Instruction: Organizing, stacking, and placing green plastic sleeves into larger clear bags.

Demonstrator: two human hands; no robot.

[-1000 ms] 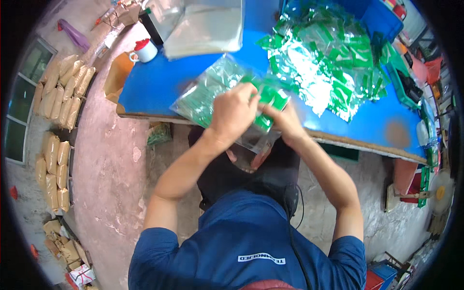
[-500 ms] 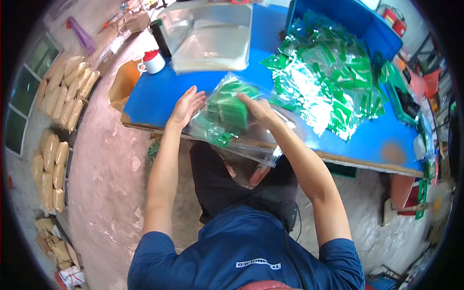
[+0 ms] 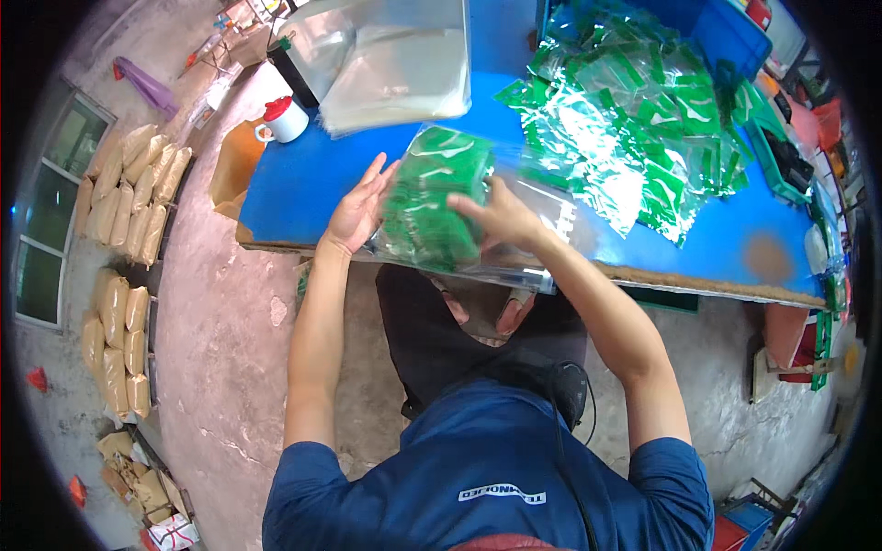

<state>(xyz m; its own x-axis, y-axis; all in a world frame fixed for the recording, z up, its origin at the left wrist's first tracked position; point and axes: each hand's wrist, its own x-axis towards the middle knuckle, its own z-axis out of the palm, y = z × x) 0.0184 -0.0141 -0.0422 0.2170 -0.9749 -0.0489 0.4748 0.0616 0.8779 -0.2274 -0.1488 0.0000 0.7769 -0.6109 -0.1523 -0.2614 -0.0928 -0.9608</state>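
A large clear plastic bag (image 3: 524, 257) lies across the table's front edge, with a stack of green-and-clear packets (image 3: 436, 197) at its left end. Alongside the bag's left end, my left hand (image 3: 356, 213) is open, its fingers stretched and its palm turned toward the packets. My right hand (image 3: 503, 216) grips the packets at their right side, thumb on top. Whether its fingers are inside the bag or outside it cannot be made out; glare and some blur cover that spot.
Loose green packets (image 3: 671, 138) spill from a blue bin (image 3: 735, 37) at the right. Behind the bag lies a stack of clear bags (image 3: 404, 78). A white mug with a red lid (image 3: 287, 121) and a black cylinder (image 3: 292, 75) stand left of it. A cardboard box (image 3: 234, 170) adjoins the table.
The green packets are now spread into a larger, squarer block in the clear bag. My right hand has moved slightly right and down. My left hand stays by the bag's left end.
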